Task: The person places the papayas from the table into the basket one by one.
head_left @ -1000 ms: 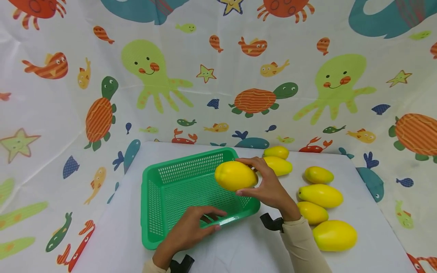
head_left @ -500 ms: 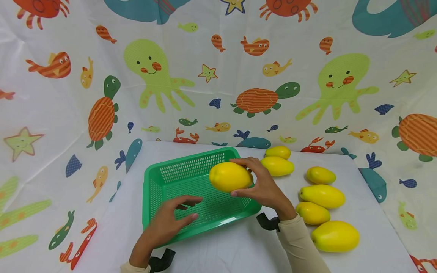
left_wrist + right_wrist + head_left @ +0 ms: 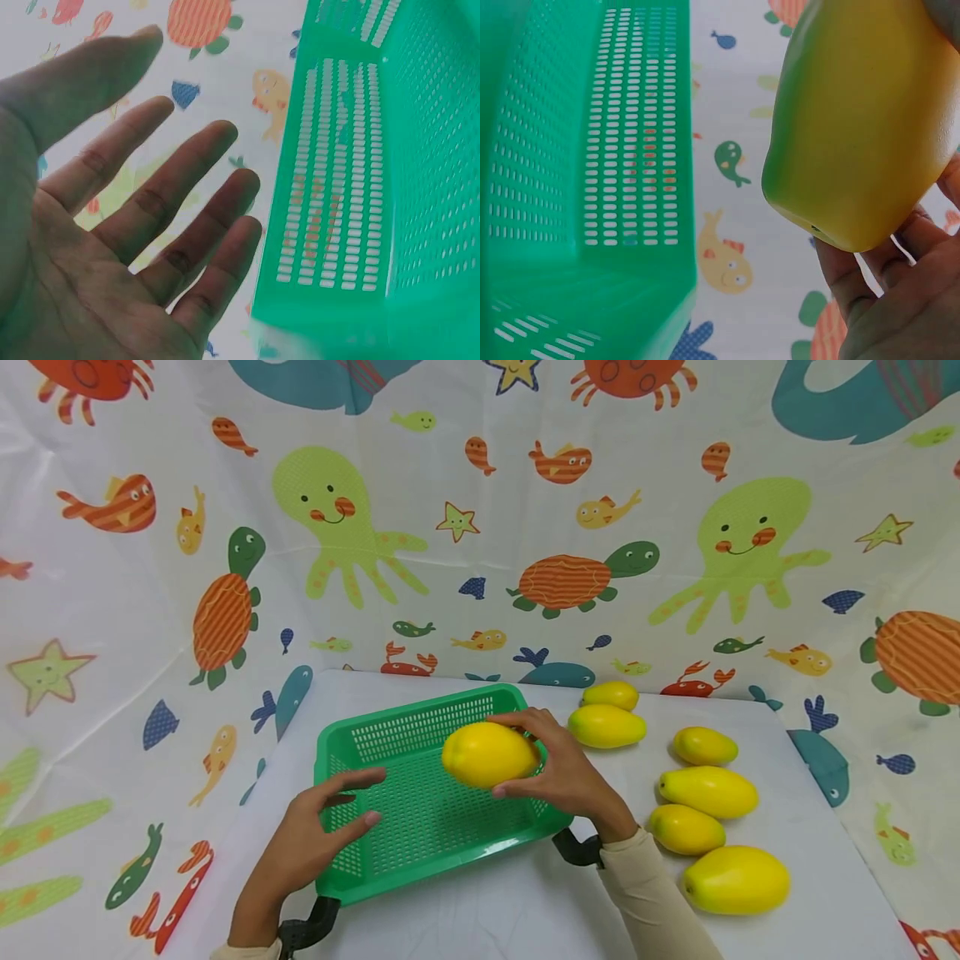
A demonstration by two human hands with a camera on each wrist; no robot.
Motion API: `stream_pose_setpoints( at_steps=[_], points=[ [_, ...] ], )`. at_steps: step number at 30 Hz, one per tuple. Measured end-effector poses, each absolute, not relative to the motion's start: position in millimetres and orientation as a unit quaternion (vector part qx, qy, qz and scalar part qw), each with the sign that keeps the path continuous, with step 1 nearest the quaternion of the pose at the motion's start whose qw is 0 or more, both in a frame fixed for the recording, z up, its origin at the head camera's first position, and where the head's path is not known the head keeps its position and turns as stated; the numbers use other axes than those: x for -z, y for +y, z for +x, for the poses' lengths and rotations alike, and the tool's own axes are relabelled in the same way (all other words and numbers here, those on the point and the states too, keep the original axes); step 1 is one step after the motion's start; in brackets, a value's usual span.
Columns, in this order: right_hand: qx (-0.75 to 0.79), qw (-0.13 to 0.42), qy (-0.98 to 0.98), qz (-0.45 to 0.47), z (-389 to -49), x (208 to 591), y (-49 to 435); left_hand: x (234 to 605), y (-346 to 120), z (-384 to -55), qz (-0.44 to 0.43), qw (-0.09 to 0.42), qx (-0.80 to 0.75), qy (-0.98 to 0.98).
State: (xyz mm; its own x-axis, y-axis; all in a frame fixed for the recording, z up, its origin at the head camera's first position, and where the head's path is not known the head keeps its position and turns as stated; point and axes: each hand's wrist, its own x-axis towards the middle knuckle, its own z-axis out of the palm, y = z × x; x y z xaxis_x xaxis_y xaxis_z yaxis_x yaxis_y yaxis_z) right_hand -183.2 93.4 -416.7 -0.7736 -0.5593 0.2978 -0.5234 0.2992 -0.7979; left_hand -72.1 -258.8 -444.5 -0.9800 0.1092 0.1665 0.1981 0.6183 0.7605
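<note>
In the head view my right hand (image 3: 562,768) grips a yellow papaya (image 3: 489,755), thumb on the near side and fingers over the far side. The fruit is held above the right part of a green plastic basket (image 3: 450,858), whose perforated floor shows bare. The right wrist view shows the papaya (image 3: 862,127) close up, with a greenish edge. My left hand (image 3: 307,827) is raised over the basket's left end, fingers spread and nothing held. The left wrist view shows that hand (image 3: 127,247) palm visible, beside the basket wall (image 3: 330,187).
On the white table (image 3: 540,910), two papayas, one of them the long papaya (image 3: 607,727), lie behind the right hand. Several more, including a large papaya (image 3: 737,880), form a column at the right. A sea-animal printed cloth (image 3: 480,552) hangs behind.
My left hand has left the basket's near rim and moved left, its fingers spreading. The right hand has carried the papaya a little left, further over the basket.
</note>
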Motion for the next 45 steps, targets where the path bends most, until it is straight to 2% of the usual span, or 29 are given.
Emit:
stream_pose_setpoints(
  at_steps=[10, 21, 29, 35, 45],
  points=[
    [0.473, 0.043, 0.808, -0.35, -185.1, 413.3, 80.2, 446.5, -283.2, -71.7, -0.059, 0.083, 0.429, -0.898],
    [0.441, 0.06, 0.818, -0.366, -188.2, 415.4, 63.8, 459.1, -311.1, -74.9, -0.045, 0.088, 0.488, -0.867],
    [0.425, 0.067, 0.821, -0.375, -189.9, 416.6, 55.0, 471.3, -318.4, -74.9, -0.038, 0.082, 0.526, -0.846],
    [0.426, 0.077, 0.812, -0.392, -190.2, 417.3, 46.1, 484.7, -322.9, -76.0, -0.002, 0.087, 0.503, -0.86],
    [0.414, 0.097, 0.806, -0.411, -195.2, 424.4, 35.8, 502.8, -321.2, -78.0, 0.01, 0.059, 0.557, -0.829]
  ],
)
